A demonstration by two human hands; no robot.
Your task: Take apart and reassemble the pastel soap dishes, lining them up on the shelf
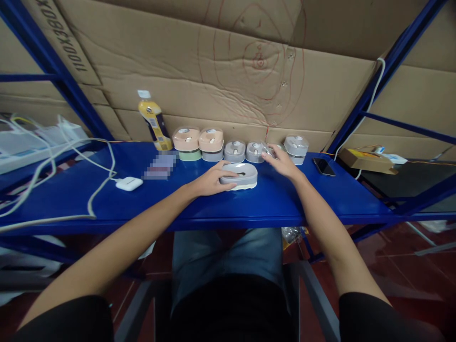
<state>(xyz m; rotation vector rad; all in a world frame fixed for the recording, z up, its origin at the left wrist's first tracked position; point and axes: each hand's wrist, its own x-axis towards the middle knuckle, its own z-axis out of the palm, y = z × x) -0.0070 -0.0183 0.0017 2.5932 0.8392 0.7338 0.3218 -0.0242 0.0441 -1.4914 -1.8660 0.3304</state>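
Observation:
A grey oval plastic box [241, 175] lies on the blue shelf [213, 209] in front of me. My left hand [210, 181] is wrapped round its left end. My right hand [281, 161] reaches behind it to a row of small lidded containers, its fingers pinching something small I cannot make out beside a grey container [255, 151]. The row holds two peach-lidded containers [198, 140] on the left and grey ones [296, 145] on the right.
A yellow drink bottle [154, 120] stands at the back left beside a blurred card [160, 166]. A white earbud case [129, 183] and white cables [53, 161] lie left. A black phone [323, 166] and a cardboard box [363, 159] sit right. Cardboard sheets line the back.

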